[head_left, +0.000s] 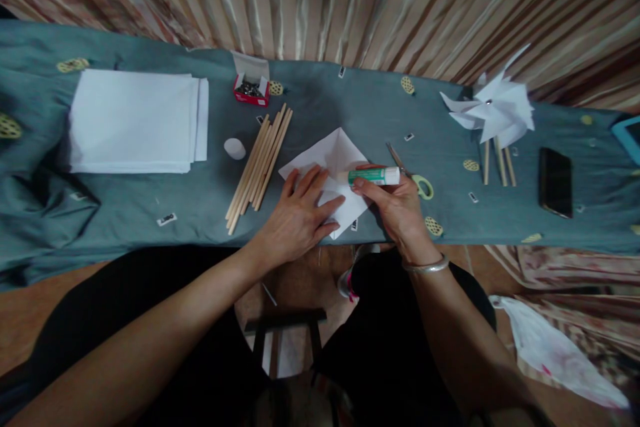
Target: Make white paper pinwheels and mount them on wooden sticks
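A square sheet of white paper [339,147] with creases lies turned cornerwise on the cloth in front of me. My left hand [303,213] rests on its left part, fingers spread and pressing it down. Held in my right hand [395,203] is a green and white glue stick [373,177], lying level with its tip pointing left at the middle of the paper. Scissors [423,185] with light green handles lie just beyond the right hand, partly hidden by it. The white glue cap [235,148] stands to the left, beside wooden sticks.
Several wooden sticks [260,163] lie left of the paper. Behind them is an open red box [251,90] of small metal pieces. A paper stack [133,123] lies far left. Paper pinwheels [493,107] on sticks and a black phone [555,181] are at right. A curtain [320,7] hangs behind.
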`<state>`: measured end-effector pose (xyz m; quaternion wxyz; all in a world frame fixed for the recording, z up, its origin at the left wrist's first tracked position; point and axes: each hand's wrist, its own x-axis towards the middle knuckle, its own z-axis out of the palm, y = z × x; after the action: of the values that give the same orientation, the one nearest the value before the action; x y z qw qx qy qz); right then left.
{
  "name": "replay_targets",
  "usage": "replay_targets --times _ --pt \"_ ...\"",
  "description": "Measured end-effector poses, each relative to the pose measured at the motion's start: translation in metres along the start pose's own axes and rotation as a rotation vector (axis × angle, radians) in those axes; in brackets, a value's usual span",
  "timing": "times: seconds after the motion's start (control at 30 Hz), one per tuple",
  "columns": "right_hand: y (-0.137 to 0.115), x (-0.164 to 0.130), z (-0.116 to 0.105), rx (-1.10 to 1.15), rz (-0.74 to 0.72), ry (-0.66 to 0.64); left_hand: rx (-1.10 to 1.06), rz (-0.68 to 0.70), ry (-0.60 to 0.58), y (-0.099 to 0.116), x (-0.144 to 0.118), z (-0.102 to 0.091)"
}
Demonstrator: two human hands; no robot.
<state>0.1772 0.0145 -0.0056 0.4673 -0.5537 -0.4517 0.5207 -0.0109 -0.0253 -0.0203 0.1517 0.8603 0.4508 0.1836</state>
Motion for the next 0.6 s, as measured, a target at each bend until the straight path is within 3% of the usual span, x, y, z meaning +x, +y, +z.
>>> replay_targets --times 0.6 --pt "-0.003 0.000 0.011 -0.135 -0.068 0.021 0.043 -0.002 -0.018 0.000 0.000 0.000"
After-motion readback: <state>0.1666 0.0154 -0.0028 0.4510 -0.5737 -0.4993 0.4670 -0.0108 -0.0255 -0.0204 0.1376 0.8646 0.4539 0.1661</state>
